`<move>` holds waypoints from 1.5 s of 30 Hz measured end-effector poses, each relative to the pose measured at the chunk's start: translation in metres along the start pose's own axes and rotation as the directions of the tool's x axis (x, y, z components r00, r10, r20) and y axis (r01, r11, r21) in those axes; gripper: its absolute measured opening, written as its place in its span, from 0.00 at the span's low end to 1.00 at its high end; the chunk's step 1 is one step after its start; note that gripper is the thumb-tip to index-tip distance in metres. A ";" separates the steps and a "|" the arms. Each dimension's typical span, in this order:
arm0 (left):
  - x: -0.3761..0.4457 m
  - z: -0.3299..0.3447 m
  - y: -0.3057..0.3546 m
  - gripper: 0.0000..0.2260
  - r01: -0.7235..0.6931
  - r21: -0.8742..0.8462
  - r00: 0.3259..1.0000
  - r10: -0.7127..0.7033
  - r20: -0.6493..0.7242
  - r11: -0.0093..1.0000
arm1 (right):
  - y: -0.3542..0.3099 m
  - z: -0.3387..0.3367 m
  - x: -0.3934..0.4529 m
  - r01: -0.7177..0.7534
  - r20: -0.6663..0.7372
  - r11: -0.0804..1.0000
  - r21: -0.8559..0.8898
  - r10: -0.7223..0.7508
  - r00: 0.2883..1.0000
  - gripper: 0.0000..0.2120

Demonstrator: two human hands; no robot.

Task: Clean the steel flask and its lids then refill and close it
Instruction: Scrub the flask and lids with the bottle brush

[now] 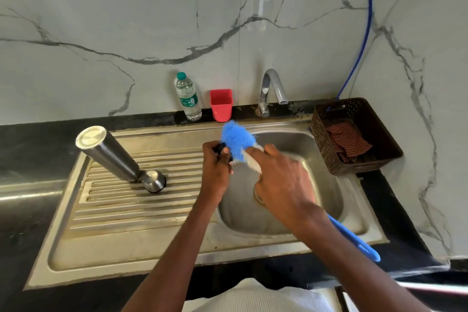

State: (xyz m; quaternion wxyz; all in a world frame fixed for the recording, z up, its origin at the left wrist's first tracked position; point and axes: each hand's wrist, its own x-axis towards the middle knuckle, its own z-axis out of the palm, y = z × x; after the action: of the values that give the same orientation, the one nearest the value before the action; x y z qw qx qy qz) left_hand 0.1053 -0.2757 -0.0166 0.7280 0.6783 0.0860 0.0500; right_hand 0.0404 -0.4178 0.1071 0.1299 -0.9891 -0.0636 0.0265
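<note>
The steel flask (pixel 109 153) stands upside down on the ribbed draining board, mouth down. A round steel lid (pixel 154 181) rests right beside its mouth. My left hand (pixel 217 168) grips a small black lid (pixel 219 148) over the left edge of the sink basin. My right hand (pixel 281 181) holds a bottle brush; its blue bristle head (pixel 235 140) presses against the black lid. The blue brush handle (pixel 354 239) sticks out behind my right wrist. Most of the black lid is hidden by my fingers and the bristles.
The steel sink (pixel 329 192) sits in a black counter. Behind it stand a tap (pixel 272 90), a red cup (pixel 221 104) and a plastic water bottle (pixel 188 97). A brown basket (pixel 354 135) with a checked cloth sits at the right, a blue hose (pixel 364 40) above it.
</note>
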 end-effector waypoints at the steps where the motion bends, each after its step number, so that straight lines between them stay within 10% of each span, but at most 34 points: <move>1: 0.001 -0.002 -0.001 0.05 -0.005 -0.010 1.000 0.005 -0.022 1.000 | -0.003 0.000 -0.008 0.018 0.003 1.000 -0.015 -0.018 1.000 0.31; 20: 0.000 0.015 0.006 0.11 -0.059 -0.086 0.996 0.064 0.054 0.995 | 0.019 -0.008 0.036 -0.232 0.114 0.854 0.465 0.203 0.973 0.25; 25: -0.002 0.017 0.005 0.11 -0.048 -0.155 0.987 0.071 0.144 0.987 | 0.018 0.000 0.016 -0.139 -0.040 0.902 0.410 0.170 0.985 0.22; 28: 0.001 0.014 0.002 0.17 0.040 -0.312 0.990 0.004 0.141 0.949 | 0.035 0.000 0.048 -0.404 0.252 0.616 0.677 0.322 0.913 0.17; 30: 0.005 0.006 0.002 0.20 0.132 -0.465 0.989 -0.081 0.127 0.875 | 0.046 0.003 0.057 -0.559 0.503 0.222 0.799 0.266 0.823 0.16; 33: 0.010 0.000 0.004 0.29 0.251 -0.638 0.967 -0.163 0.195 0.728 | 0.055 0.017 0.054 -0.648 0.644 0.000 0.761 0.110 0.757 0.10; 37: 0.015 0.005 0.008 0.30 0.119 -0.472 0.992 -0.122 0.024 0.874 | 0.046 0.037 0.033 -0.698 0.709 -0.302 0.649 -0.093 0.699 0.06; 45: -0.002 0.001 0.004 0.24 -0.183 -0.021 0.981 0.184 0.063 0.983 | 0.048 0.042 0.019 -0.677 0.722 -0.412 0.610 -0.063 0.689 0.09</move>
State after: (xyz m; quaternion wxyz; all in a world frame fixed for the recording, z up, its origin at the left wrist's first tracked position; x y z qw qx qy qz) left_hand 0.1034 -0.2773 -0.0129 0.7278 0.6791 -0.0009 0.0956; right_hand 0.0620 -0.4504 0.0535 0.8103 -0.3949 0.2703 0.3382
